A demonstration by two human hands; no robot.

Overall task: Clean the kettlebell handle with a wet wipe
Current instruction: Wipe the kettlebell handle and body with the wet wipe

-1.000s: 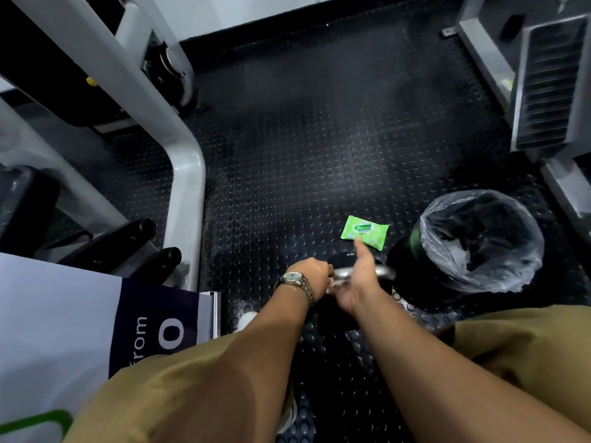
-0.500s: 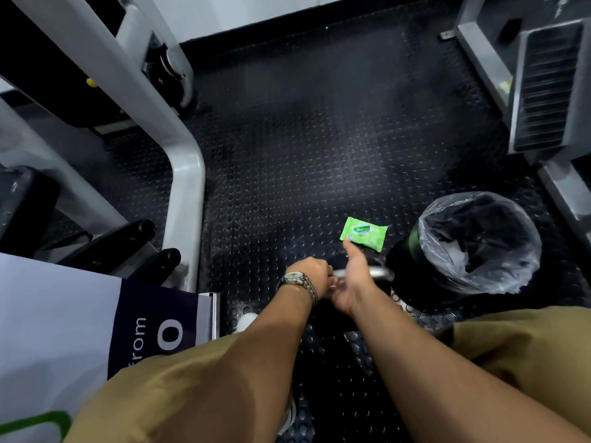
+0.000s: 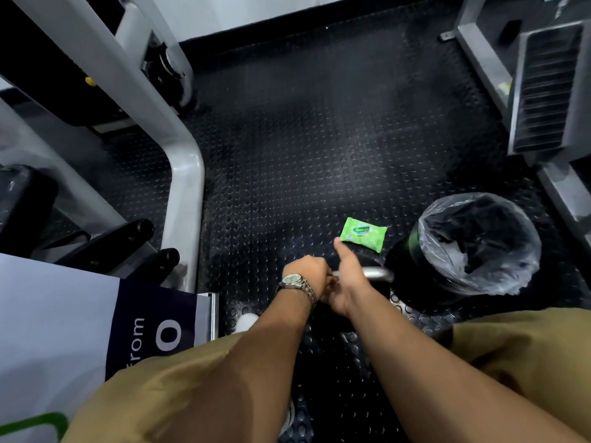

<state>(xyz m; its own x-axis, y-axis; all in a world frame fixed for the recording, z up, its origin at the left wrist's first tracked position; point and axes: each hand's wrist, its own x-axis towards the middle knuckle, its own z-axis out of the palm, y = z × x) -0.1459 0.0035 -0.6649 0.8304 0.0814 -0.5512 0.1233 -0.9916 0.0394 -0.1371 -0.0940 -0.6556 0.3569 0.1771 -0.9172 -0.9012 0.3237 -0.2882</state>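
Fingers of my left hand (image 3: pixel 308 271) curl into a fist at the near end of the kettlebell handle (image 3: pixel 375 272), a metal wristwatch (image 3: pixel 295 282) on the wrist, while my right hand (image 3: pixel 350 282) wraps the same silver bar just beside it, thumb stuck up and away from the grip. Whether a wipe sits under either palm I cannot tell; the hands cover that part of the bar. Only a short bright stretch of the handle shows past my right hand, and the dark body of the kettlebell is lost in shadow below. Just beyond my raised thumb, a green pack of wet wipes (image 3: pixel 363 234) lies flat on the studded black rubber floor (image 3: pixel 303 139). To the right stands a bin (image 3: pixel 473 247) lined with a clear plastic bag. A grey machine frame (image 3: pixel 185 174) rises at left.
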